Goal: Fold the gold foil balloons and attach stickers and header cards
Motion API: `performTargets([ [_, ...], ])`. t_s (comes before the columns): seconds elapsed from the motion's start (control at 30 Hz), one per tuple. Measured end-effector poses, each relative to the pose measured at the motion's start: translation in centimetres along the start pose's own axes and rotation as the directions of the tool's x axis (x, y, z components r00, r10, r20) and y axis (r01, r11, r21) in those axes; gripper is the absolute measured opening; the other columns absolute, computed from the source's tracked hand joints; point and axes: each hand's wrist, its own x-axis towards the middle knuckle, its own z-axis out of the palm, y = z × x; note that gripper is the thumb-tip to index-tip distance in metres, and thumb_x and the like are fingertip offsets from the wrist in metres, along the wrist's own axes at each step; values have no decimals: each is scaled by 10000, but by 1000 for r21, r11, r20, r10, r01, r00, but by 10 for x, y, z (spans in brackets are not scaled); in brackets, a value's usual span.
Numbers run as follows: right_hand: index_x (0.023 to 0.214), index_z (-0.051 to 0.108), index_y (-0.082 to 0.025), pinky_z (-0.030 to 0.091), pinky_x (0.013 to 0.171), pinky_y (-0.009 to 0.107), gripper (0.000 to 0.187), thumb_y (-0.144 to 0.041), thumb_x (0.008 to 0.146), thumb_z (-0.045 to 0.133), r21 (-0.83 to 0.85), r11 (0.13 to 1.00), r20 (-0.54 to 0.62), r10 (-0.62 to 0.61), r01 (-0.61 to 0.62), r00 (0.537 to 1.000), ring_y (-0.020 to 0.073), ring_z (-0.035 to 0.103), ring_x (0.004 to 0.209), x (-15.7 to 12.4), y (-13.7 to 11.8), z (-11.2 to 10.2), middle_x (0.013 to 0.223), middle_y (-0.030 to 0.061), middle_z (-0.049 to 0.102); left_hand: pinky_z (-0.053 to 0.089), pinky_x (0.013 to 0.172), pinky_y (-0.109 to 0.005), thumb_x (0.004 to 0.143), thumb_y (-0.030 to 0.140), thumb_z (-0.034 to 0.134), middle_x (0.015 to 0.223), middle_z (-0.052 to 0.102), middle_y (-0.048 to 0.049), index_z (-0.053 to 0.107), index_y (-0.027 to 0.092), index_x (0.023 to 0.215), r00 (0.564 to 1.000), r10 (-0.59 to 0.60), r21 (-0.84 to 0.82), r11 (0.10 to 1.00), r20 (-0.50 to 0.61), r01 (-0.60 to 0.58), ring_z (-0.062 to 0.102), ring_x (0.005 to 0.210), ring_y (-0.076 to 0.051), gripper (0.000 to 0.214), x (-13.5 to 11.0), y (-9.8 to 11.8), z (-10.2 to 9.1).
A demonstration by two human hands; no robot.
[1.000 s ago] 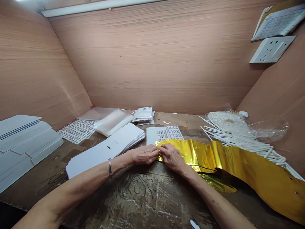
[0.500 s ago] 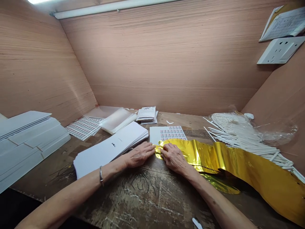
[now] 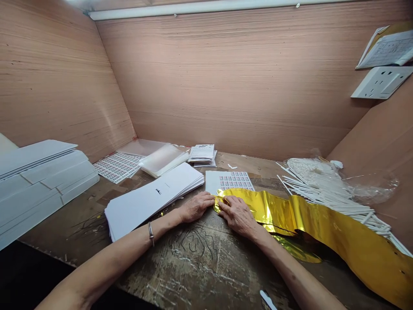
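A long sheet of shiny gold foil runs in waves from the middle of the table to the right edge of the view. At its narrow left end, my left hand has its fingertips closed on the edge. My right hand grips the foil just beside it, fingers bent and pressed down on the gold surface. The thumbs and whatever lies under the fingertips are mostly hidden. Behind the hands, a sheet of small printed labels is partly covered by the foil. Left of them lies a fanned stack of white cards.
White sticks are heaped at the right beside a crumpled clear bag. Folded white card is piled at far left. Clear sleeves, another label sheet and printed slips lie along the back. Wooden panels enclose the table.
The view has shifted slightly, so most things appear a little further right. Both hands stay at the foil's left end, with hardly any visible movement.
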Motion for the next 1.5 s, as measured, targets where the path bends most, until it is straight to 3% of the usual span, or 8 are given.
performTargets([
  [0.57,1152,522,-250,336,879,406,351,-372,827,469,3,998,-76,62,-62,995,237,464,1020,-6,-13,9,1133,97,523,394,790,-285,882,184,366,896,587,-65,594,161,915,993,-99,-10,995,-69,99,471,884,-155,232,-1,-2,6],
  [1.13,1143,544,-219,369,889,381,341,-357,859,416,22,997,-99,78,-77,992,221,455,1034,-1,-11,18,1105,93,528,354,761,-264,887,225,385,791,574,-39,575,143,778,991,-127,4,992,-47,127,463,810,-145,235,-1,-12,15],
  [1.5,1114,554,-224,382,862,373,316,-348,843,449,43,996,-147,82,-77,986,217,472,993,-1,-10,21,1061,90,540,343,778,-276,888,211,363,829,570,-50,577,154,859,988,-145,24,989,-61,146,460,842,-153,223,-1,-9,13],
])
